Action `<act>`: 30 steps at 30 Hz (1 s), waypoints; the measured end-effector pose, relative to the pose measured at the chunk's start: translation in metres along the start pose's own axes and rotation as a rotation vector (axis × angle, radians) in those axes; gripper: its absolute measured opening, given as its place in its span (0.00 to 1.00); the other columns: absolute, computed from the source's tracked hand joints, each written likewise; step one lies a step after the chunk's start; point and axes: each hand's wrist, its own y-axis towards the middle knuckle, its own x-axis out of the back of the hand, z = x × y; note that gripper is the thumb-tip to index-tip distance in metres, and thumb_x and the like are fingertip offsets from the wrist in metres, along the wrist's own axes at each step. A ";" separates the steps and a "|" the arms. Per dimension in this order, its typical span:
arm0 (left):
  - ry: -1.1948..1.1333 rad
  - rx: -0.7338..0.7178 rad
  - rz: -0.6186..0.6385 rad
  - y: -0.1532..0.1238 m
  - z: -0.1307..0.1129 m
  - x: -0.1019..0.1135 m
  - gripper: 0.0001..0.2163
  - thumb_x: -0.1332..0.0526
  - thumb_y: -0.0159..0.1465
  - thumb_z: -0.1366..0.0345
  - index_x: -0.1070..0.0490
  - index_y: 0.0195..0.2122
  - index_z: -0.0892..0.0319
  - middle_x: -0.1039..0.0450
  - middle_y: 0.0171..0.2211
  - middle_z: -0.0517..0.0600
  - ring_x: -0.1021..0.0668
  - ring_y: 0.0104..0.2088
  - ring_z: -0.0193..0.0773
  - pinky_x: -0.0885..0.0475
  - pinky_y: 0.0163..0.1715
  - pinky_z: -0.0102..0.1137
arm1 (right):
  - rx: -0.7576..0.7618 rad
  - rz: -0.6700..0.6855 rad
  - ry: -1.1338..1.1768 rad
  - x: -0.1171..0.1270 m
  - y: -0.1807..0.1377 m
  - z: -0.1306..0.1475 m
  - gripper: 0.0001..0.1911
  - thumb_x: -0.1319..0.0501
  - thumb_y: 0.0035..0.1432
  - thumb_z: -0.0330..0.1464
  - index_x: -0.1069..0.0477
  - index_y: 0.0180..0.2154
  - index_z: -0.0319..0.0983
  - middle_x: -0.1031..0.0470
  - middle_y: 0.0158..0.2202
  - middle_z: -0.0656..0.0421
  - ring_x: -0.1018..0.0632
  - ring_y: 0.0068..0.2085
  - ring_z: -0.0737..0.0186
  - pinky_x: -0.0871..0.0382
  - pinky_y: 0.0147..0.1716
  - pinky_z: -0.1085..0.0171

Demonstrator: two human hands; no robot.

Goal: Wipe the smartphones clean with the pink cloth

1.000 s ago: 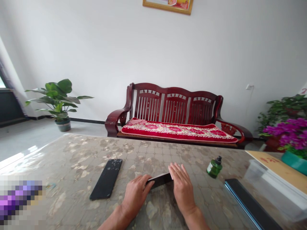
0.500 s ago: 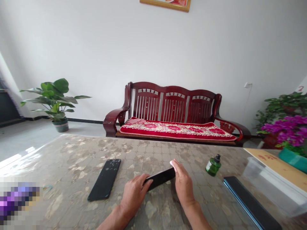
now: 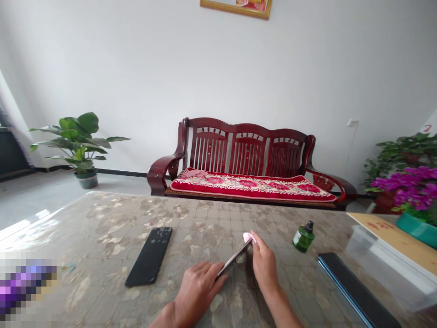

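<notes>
My left hand (image 3: 200, 287) is closed on one end of a dark phone (image 3: 235, 258), which is raised over the table and turned nearly edge-on. At the phone's far end my right hand (image 3: 264, 266) pinches a small pale pink cloth (image 3: 247, 237) around the edge. Most of the phone's face cannot be seen from this angle. To the left a second black phone (image 3: 149, 257), with pale spots near its top, lies flat on the table. A green bottle (image 3: 303, 238) with a black top stands right of my right hand.
A patterned cover spreads over the table (image 3: 102, 237). At right lie a dark blue-edged case (image 3: 357, 287) and a clear plastic box (image 3: 385, 266), near purple flowers (image 3: 409, 187). A blurred purple item (image 3: 25, 282) is at left. Behind stands a wooden bench (image 3: 247, 150).
The phone has been tilted from showing its dark face to nearly edge-on. My left hand has shifted slightly right and nearer. More of the pink cloth shows by my right fingertips.
</notes>
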 end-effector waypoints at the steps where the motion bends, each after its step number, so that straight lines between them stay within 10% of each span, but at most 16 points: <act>1: 0.010 -0.039 0.010 0.000 -0.004 0.000 0.08 0.47 0.71 0.62 0.30 0.45 0.56 0.24 0.28 0.47 0.22 0.27 0.38 0.29 0.30 0.28 | -0.010 0.006 -0.005 0.000 0.001 0.000 0.25 0.53 0.64 0.41 0.26 0.51 0.37 0.21 0.48 0.49 0.21 0.49 0.53 0.25 0.47 0.57; 14: -0.098 -0.046 0.289 -0.002 -0.022 -0.012 0.31 0.40 0.54 0.76 0.40 0.61 0.56 0.34 0.61 0.53 0.32 0.61 0.46 0.34 0.59 0.37 | -0.070 0.160 -0.109 0.004 0.006 -0.010 0.24 0.54 0.61 0.35 0.24 0.50 0.37 0.20 0.47 0.51 0.21 0.48 0.54 0.28 0.48 0.59; 30: 0.116 -0.086 0.398 -0.018 -0.028 -0.044 0.33 0.38 0.63 0.47 0.44 0.65 0.56 0.36 0.62 0.57 0.33 0.60 0.54 0.32 0.54 0.46 | 0.357 0.267 -0.446 -0.012 -0.001 -0.002 0.19 0.48 0.60 0.22 0.25 0.49 0.39 0.21 0.47 0.55 0.22 0.48 0.57 0.32 0.50 0.61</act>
